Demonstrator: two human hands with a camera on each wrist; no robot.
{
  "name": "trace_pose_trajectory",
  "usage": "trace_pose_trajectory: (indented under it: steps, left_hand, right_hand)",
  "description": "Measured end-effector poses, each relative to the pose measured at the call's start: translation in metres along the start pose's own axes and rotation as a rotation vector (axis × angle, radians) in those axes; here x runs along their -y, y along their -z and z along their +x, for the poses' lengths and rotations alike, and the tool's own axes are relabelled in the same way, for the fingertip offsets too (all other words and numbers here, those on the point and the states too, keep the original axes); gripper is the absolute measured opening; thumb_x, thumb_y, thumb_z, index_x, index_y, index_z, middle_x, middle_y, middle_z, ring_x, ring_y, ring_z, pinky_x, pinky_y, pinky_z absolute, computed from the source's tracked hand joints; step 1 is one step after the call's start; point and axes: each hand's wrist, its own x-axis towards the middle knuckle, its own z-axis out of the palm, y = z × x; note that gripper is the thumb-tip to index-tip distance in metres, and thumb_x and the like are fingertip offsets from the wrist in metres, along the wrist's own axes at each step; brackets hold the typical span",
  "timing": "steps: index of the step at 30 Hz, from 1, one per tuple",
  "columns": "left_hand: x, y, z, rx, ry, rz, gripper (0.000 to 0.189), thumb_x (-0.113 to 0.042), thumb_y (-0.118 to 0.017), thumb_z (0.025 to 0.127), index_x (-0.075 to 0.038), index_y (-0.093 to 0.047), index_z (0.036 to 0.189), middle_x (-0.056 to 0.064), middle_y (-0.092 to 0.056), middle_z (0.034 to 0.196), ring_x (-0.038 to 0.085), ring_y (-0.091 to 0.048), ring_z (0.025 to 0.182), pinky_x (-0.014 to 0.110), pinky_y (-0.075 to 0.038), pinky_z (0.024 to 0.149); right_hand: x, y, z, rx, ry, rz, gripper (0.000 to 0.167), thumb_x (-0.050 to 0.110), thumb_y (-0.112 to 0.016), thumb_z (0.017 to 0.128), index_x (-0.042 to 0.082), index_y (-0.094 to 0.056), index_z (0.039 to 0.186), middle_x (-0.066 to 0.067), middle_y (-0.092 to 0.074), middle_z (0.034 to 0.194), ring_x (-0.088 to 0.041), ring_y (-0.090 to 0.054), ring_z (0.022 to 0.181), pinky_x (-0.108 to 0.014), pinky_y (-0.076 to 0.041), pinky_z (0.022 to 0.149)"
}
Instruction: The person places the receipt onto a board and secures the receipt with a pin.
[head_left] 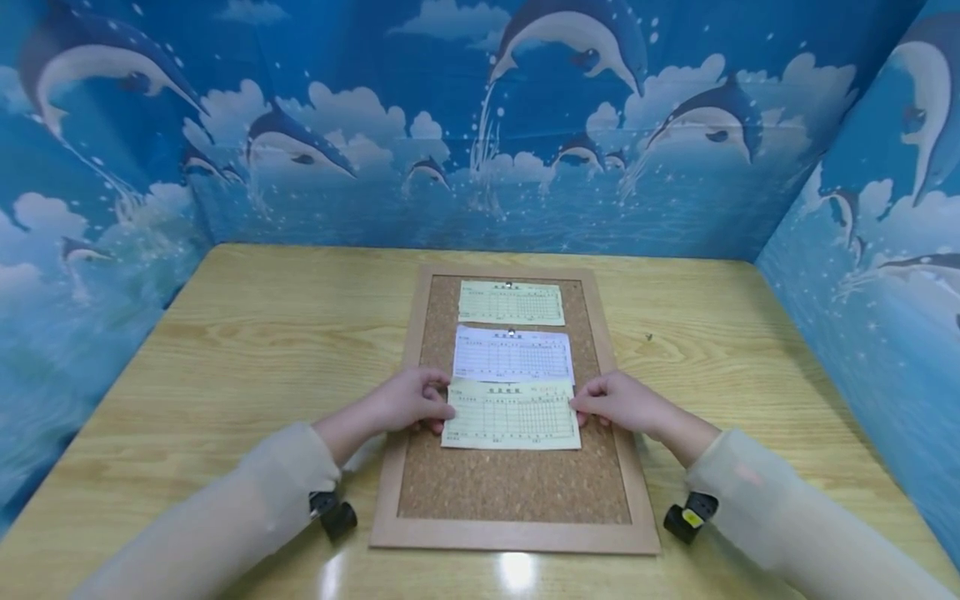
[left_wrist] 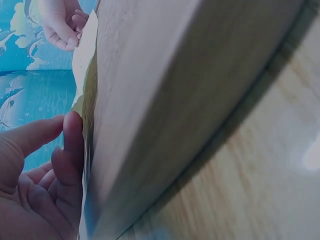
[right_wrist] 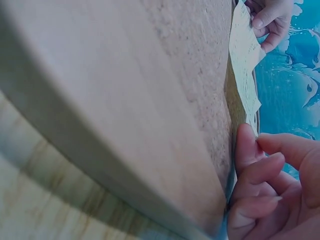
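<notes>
A pale green printed form slip [head_left: 512,421] lies low on the cork board [head_left: 517,492] in the head view. My left hand [head_left: 411,400] pinches its left edge between thumb and finger, and my right hand [head_left: 617,404] pinches its right edge. The slip's top edge overlaps the foot of a white-lilac form slip [head_left: 513,354]. Higher up is another green form slip [head_left: 512,302]. Small metallic fasteners sit at the top of both upper slips. In the right wrist view the held slip [right_wrist: 244,70] bows slightly away from the cork.
The board's wooden frame [head_left: 517,535] rests on a wood-grain table [head_left: 300,333]. A tiny dark object [head_left: 649,337] lies on the table right of the board. Blue dolphin-print cloth [head_left: 480,192] encloses the back and sides.
</notes>
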Motion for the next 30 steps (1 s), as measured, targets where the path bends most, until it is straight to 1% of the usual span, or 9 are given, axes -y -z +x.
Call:
trace_pose_trajectory:
  steps: [5, 9, 15, 21, 25, 30]
  left_hand:
    - [0.0011, -0.0019, 0.0002, 0.007, -0.002, 0.001, 0.057, -0.004, -0.067, 0.083, 0.010, -0.041, 0.131, 0.006, -0.064, 0.071, 0.013, -0.060, 0.057, 0.023, -0.043, 0.049]
    - [0.0011, -0.0034, 0.0006, -0.001, -0.016, 0.013, 0.059, -0.004, -0.067, 0.082, 0.011, -0.039, 0.132, 0.005, -0.064, 0.070, 0.012, -0.061, 0.056, 0.023, -0.043, 0.048]
    - [0.0003, -0.0053, -0.0008, -0.008, -0.015, 0.036, 0.061, -0.002, -0.067, 0.082, 0.011, -0.038, 0.134, 0.005, -0.064, 0.070, 0.012, -0.061, 0.057, 0.023, -0.043, 0.048]
    - [-0.0005, -0.0058, -0.0031, -0.010, -0.038, 0.057, 0.063, -0.001, -0.067, 0.081, 0.010, -0.037, 0.136, 0.005, -0.063, 0.069, 0.013, -0.060, 0.056, 0.024, -0.043, 0.047]
    - [-0.0022, -0.0063, -0.0045, -0.025, -0.047, 0.107, 0.063, -0.001, -0.069, 0.080, 0.006, -0.039, 0.136, 0.003, -0.063, 0.067, 0.013, -0.059, 0.056, 0.026, -0.047, 0.050]
    - [-0.0069, -0.0074, -0.0079, -0.068, -0.049, 0.232, 0.061, -0.005, -0.072, 0.079, 0.002, -0.046, 0.133, 0.000, -0.062, 0.066, 0.013, -0.058, 0.057, 0.027, -0.049, 0.053]
  right_hand:
    - [0.0016, 0.0004, -0.0027, 0.002, 0.019, -0.029, 0.026, 0.019, -0.058, 0.092, 0.004, -0.066, 0.073, 0.000, -0.060, 0.065, -0.013, -0.045, 0.057, -0.024, -0.037, 0.053]
    - [0.0023, 0.0007, -0.0043, -0.005, 0.025, -0.050, 0.026, 0.019, -0.058, 0.092, 0.004, -0.065, 0.072, 0.001, -0.059, 0.064, -0.012, -0.044, 0.055, -0.023, -0.035, 0.050]
    - [0.0002, 0.0016, -0.0052, 0.003, 0.035, -0.072, 0.024, 0.017, -0.058, 0.090, 0.004, -0.065, 0.071, 0.001, -0.061, 0.062, -0.010, -0.042, 0.052, -0.021, -0.032, 0.046]
    - [-0.0010, 0.0014, -0.0053, 0.013, 0.050, -0.101, 0.026, 0.017, -0.058, 0.090, 0.005, -0.065, 0.068, 0.002, -0.061, 0.061, -0.009, -0.041, 0.051, -0.020, -0.031, 0.046]
    - [-0.0006, 0.0007, -0.0060, 0.003, 0.045, -0.125, 0.027, 0.017, -0.058, 0.090, 0.005, -0.064, 0.066, 0.002, -0.061, 0.060, -0.008, -0.039, 0.049, -0.021, -0.030, 0.045]
    - [0.0008, -0.0004, -0.0077, -0.017, 0.039, -0.162, 0.029, 0.019, -0.059, 0.091, 0.006, -0.064, 0.065, 0.001, -0.060, 0.059, -0.009, -0.036, 0.048, -0.022, -0.029, 0.045]
